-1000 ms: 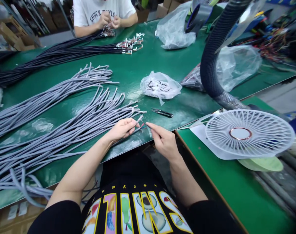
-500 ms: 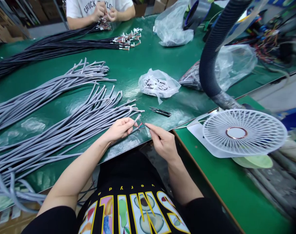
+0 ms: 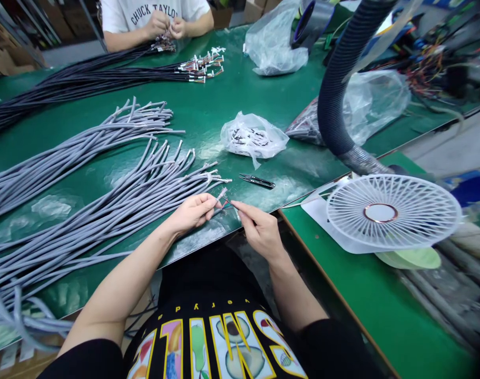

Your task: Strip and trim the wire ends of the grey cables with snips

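Note:
My left hand (image 3: 196,213) is closed in a pinch on a cable with its inner wires (image 3: 223,193) bared; whitish strands and a red wire stick out past the fingertips. My right hand (image 3: 261,229) pinches a thin dark pointed tool (image 3: 231,203), its tip touching or very near those wires; its exact kind is too small to make out. Beyond both hands, thread snips (image 3: 257,181) lie on the green table (image 3: 208,105). A bundle of grey cables (image 3: 137,200) runs beside my left hand, some with frayed ends.
A second grey cable bundle (image 3: 85,142) and black cables with white connectors (image 3: 105,76) lie farther back. A clear bag of small parts (image 3: 253,136) sits mid-table. On the right are a black hose (image 3: 334,95) and a white fan (image 3: 393,210). Across the table a person (image 3: 156,21) handles wires.
The view has shifted slightly, moving the scene a little left. My right hand's tool tip has moved slightly against the bared wires; both hands keep their grip.

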A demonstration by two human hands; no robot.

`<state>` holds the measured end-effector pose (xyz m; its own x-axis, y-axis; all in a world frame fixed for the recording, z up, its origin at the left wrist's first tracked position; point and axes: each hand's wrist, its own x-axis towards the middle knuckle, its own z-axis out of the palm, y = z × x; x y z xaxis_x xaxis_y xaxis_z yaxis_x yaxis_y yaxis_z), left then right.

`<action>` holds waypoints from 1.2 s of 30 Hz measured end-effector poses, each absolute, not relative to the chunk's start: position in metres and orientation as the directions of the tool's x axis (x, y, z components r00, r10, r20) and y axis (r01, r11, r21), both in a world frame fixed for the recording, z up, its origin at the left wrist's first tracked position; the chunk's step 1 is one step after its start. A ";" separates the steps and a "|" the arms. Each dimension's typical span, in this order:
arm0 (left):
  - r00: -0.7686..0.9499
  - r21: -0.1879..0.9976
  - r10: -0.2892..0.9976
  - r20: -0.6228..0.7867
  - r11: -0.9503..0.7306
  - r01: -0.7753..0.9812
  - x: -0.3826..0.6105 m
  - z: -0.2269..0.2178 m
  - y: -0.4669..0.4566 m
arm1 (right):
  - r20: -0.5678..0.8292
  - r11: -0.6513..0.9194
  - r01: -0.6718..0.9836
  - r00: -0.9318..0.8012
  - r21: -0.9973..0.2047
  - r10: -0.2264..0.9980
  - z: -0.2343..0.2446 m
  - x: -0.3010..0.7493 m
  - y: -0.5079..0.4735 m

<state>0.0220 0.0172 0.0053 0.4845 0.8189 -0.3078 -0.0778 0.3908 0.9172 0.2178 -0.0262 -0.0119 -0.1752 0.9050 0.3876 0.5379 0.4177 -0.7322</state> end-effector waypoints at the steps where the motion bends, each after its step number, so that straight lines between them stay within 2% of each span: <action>1: 0.483 0.918 0.820 -0.307 0.389 -0.079 0.022 0.005 0.017 | 0.390 0.419 0.533 -0.173 -0.735 0.904 -0.012 0.218 -0.026; 15: 0.488 0.946 0.828 -0.274 0.323 -0.017 0.023 0.002 0.017 | 0.341 0.386 0.476 -0.182 -0.790 0.922 -0.014 0.221 -0.021; 20: 0.510 0.967 0.828 -0.234 0.251 0.036 0.021 -0.001 0.017 | 0.298 0.346 0.483 -0.175 -0.805 0.938 -0.015 0.218 -0.019; 25: 0.561 0.975 0.799 -0.218 0.147 0.168 0.018 0.001 0.017 | 0.312 0.350 0.487 -0.161 -0.800 0.936 -0.018 0.218 -0.013; 29: 0.548 0.966 0.812 -0.203 0.073 0.249 0.020 0.000 0.015 | 0.255 0.292 0.435 -0.143 -0.852 0.956 -0.018 0.210 -0.012; 31: 0.520 0.964 0.837 -0.169 0.032 0.262 0.022 -0.003 0.015 | 0.260 0.309 0.395 -0.174 -0.865 0.950 -0.011 0.204 -0.018; 33: 0.458 0.968 0.878 -0.140 0.024 0.248 0.022 -0.007 0.018 | 0.302 0.389 0.330 -0.286 -0.860 0.910 0.000 0.199 -0.026; 36: 0.382 0.978 0.908 -0.171 0.111 0.175 0.021 -0.011 0.024 | 0.353 0.489 0.252 -0.438 -0.835 0.827 0.012 0.198 -0.035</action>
<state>0.0209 0.0238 -0.0110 0.3820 0.9082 -0.1708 0.1746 0.1106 0.9784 0.1983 -0.0353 0.0120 -0.4376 0.8271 0.3526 0.2522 0.4894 -0.8348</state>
